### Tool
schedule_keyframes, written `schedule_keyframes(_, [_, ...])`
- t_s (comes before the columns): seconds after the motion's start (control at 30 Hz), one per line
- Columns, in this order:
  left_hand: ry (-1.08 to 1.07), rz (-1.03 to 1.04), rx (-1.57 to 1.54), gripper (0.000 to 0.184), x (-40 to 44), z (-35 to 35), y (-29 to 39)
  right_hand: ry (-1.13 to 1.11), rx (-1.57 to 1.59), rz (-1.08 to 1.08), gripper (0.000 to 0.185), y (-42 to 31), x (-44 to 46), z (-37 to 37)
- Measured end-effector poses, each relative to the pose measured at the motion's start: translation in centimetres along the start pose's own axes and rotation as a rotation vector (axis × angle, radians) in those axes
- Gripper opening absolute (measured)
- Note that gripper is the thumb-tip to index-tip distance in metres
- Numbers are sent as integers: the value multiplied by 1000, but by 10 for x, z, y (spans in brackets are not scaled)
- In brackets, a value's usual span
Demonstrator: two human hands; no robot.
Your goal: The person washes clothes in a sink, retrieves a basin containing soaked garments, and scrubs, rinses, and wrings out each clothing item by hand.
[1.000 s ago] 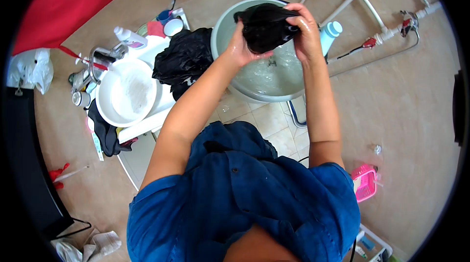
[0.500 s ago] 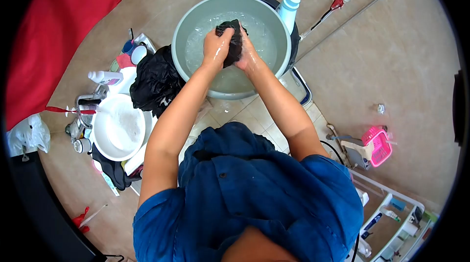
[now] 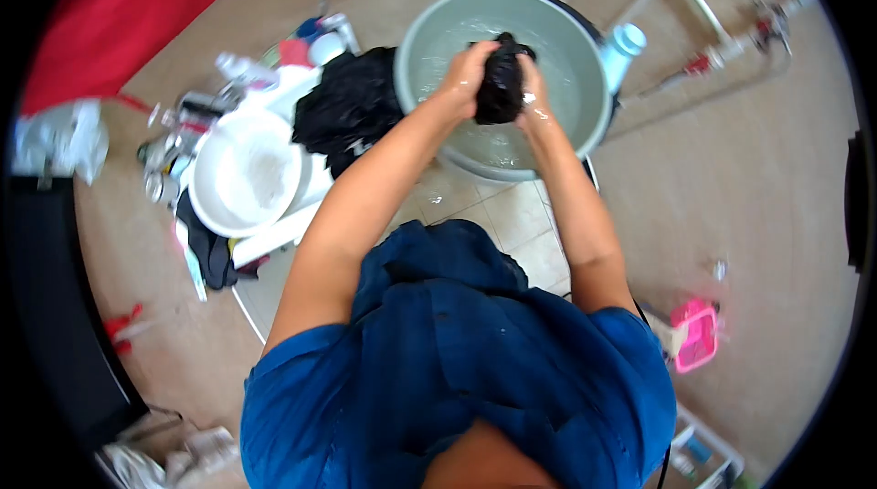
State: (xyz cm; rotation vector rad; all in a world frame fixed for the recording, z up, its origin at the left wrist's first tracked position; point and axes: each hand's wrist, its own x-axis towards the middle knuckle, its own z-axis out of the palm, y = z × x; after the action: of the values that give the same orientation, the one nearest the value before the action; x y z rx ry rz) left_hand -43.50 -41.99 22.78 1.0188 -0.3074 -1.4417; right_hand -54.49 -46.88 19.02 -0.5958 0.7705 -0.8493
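Note:
A wet black cloth is bunched between my two hands over the grey-green basin. On its left side, my left hand presses in with closed fingers. From the right, my right hand grips the same cloth, its fingertips partly hidden behind the folds. Cloudy water fills part of the basin below, and both hands glisten with wet. Against the basin's left side lies a heap of shiny black fabric.
Left of the basin, a white washbowl stands beside a faucet and several bottles. A light-blue bottle is at the basin's right rim, near white pipes. A pink basket is at lower right; a red cloth hangs upper left.
The view has turned, so the basin and surroundings appear shifted, mostly to the right. Both hands still hold the black cloth, which looks more compactly bunched.

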Motion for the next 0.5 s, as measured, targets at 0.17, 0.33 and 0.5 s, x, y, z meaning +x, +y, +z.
schedule_keyframes(0.17, [68, 272, -52, 44, -54, -42, 40, -185, -454, -221, 38, -13, -17, 64])
schedule_keyframes(0.33, [201, 493, -64, 61, -132, -131, 91, -478, -749, -377, 55, 16, -47, 163])
schedule_keyframes(0.5, [694, 462, 108, 57, -190, -288, 125, -691, -991, -561, 63, 101, -66, 257])
